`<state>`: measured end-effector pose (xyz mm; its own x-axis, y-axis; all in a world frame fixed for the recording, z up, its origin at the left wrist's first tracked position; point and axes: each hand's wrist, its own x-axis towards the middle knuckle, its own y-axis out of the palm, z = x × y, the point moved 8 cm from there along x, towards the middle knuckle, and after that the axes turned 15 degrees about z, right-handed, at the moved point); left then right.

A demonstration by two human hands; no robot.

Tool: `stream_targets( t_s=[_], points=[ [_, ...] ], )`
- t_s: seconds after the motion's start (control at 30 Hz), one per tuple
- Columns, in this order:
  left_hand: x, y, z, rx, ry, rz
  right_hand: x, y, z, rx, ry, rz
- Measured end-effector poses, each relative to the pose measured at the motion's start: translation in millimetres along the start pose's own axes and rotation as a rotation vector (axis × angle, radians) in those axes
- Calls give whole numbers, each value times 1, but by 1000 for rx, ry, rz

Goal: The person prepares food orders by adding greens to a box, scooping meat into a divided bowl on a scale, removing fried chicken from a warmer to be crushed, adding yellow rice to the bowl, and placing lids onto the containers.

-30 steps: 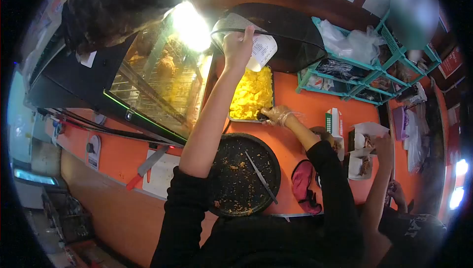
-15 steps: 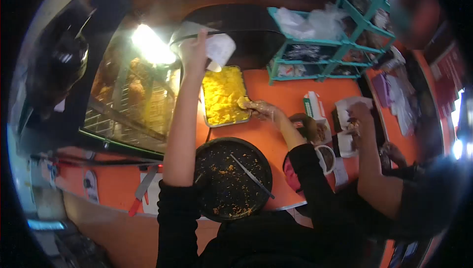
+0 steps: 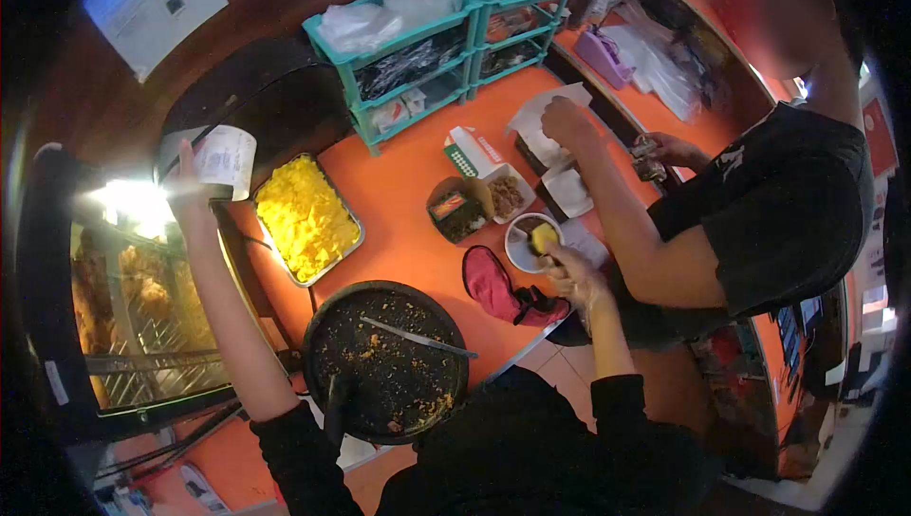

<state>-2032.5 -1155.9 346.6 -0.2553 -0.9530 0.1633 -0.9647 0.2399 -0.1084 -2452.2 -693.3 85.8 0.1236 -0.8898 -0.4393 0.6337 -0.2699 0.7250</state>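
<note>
My right hand (image 3: 576, 281), in a clear plastic glove, pinches a lump of yellow food (image 3: 544, 235) over a white bowl (image 3: 523, 265) with dark contents. Raised at the left, my left hand (image 3: 187, 182) is against a white printed paper item (image 3: 231, 157); its fingers are closed on it, partly hidden by glare and angle. Below that hand's right side lies a metal tray (image 3: 353, 243) heaped with crumbly yellow food (image 3: 302, 215). A round black pan (image 3: 384, 393) with crumbs and a knife (image 3: 418, 337) stands closest to me.
A lit glass food cabinet (image 3: 157, 326) is at left. Food boxes (image 3: 505, 195) and a pink cloth item (image 3: 493, 286) lie by the bowl. Turquoise shelves (image 3: 413, 51) stand behind. At right a co-worker's hands (image 3: 569, 124) work over white boxes (image 3: 567, 192).
My right hand has gone from the yellow food tray to the white bowl, carrying a yellow lump. The view has turned right. My left hand still has the white printed item.
</note>
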Motion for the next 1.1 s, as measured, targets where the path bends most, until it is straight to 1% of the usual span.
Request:
stream_targets(
  t_s=[0.03,0.07,0.1,0.13,0.2,0.23,0.27,0.3,0.33,0.37,0.43,0.5,0.53,0.57,0.63,0.7,0.73,0.87,0.93,0.97,1.03,1.07,1.1],
  points=[
    [-3,4,-2,-4,5,12,-8,-45,27,-557,-160,-199],
    [-5,2,-4,7,-2,-45,-6,-58,44,-834,-250,-283],
    [-7,1,-6,18,-8,-101,-6,-71,59,-1110,-328,-416],
    [-13,7,-11,-19,12,-114,-13,-78,84,-1180,-505,-784],
    [-11,3,-6,-26,-10,-145,-12,-84,111,-1207,-692,-1175],
    [-11,5,-8,-40,16,-140,-2,-79,121,-1456,-561,-1361],
    [-11,-2,-4,-2,-51,-169,3,-79,124,-1571,-482,-1457],
    [-5,-7,2,-23,-63,-130,6,-72,128,-1681,-398,-1558],
    [1,-12,9,-43,-75,-91,15,-64,130,-1599,-205,-1308],
    [0,-13,8,-147,84,-106,19,-69,128,-1562,-168,-1198],
    [6,-17,14,-98,-45,-37,26,-78,121,-1464,-89,-991],
    [10,-20,17,-115,-42,15,11,-73,123,-1421,-323,-1019],
    [13,-20,20,-136,-42,55,12,-88,122,-1411,-323,-1027],
    [16,-23,22,-136,-40,66,11,-94,128,-1425,-493,-986],
    [21,-20,21,-125,-38,65,1,-74,144,-1431,-665,-943],
    [25,-21,20,-110,-38,53,-1,-68,150,-1296,-371,-851],
    [27,-19,21,-102,-41,49,1,-76,151,-1291,-369,-851],
    [33,-18,26,-66,-45,20,50,-132,139,-1687,-11,-905],
    [31,-26,29,-27,-53,-16,14,-56,154,-1349,-348,-1049],
    [27,-30,33,3,-65,-42,20,-74,137,-1656,-451,-991],
    [17,-41,35,62,-96,-103,30,-72,105,-1023,-676,-564],
    [13,-38,29,82,-107,-133,26,-10,92,-109,-590,-233],
    [9,-34,26,85,-125,-160,29,52,88,-218,-413,-257]
  ],
)
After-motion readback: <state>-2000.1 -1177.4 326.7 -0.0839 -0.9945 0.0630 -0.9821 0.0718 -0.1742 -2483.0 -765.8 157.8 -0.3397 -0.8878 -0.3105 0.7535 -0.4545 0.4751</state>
